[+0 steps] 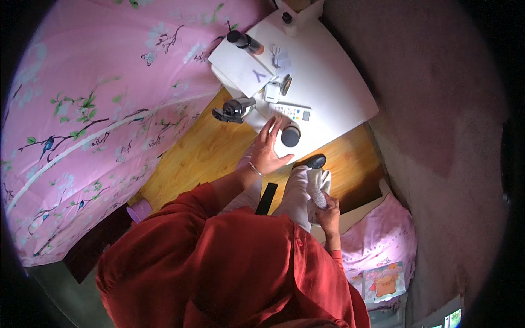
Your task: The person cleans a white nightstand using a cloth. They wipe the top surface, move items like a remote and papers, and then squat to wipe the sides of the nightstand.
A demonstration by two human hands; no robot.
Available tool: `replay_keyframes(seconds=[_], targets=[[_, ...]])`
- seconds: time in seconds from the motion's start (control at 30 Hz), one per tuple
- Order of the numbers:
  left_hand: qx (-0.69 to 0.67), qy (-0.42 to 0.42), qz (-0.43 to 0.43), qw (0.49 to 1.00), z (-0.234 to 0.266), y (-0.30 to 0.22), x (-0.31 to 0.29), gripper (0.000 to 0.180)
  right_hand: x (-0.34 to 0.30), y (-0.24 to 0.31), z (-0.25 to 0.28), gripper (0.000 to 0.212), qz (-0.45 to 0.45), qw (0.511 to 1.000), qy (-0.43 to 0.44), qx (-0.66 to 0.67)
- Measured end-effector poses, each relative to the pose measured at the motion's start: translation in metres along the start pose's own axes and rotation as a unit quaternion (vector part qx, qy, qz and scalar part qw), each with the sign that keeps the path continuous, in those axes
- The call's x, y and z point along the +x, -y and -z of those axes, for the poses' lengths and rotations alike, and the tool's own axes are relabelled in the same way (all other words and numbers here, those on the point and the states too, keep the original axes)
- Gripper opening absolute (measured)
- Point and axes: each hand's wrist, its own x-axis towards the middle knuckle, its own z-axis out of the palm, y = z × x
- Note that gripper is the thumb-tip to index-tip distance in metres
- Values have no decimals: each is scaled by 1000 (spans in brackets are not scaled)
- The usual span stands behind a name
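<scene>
My left hand (pixel 267 155) reaches over the near edge of a white table (pixel 342 93), its fingers stretched out and apart. Close beside its fingers stands a round container with a dark top (pixel 291 136); whether they touch it I cannot tell. A white remote control (pixel 292 112) lies just beyond. Low on the right, in front of my legs, my right hand (pixel 328 214) is closed around a bunched light-coloured cloth (pixel 318 188). A dark-handled pot or bottle (pixel 235 111) is at the table's left edge.
Farther back on the table are a white box (pixel 240 68), a dark-capped bottle (pixel 245 41), a small white case (pixel 271 92), a coiled cable (pixel 276 54) and a small black-capped bottle (pixel 289 23). A pink flowered bed (pixel 115 109) borders the left, a wall (pixel 437 136) the right.
</scene>
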Motion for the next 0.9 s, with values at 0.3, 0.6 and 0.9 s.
replay_keyframes(seconds=[0.3, 0.6, 0.9], targets=[[-232, -101, 64, 965, -25, -14, 19, 47, -6, -4, 3, 52, 34, 999, -3, 25], [-420, -72, 7, 905, 1, -89, 37, 34, -16, 90, 45, 43, 60, 866, -2, 497], [-627, -10, 78, 775, 16, -145, 51, 19, 42, 139, 46, 33, 98, 920, -213, 313]])
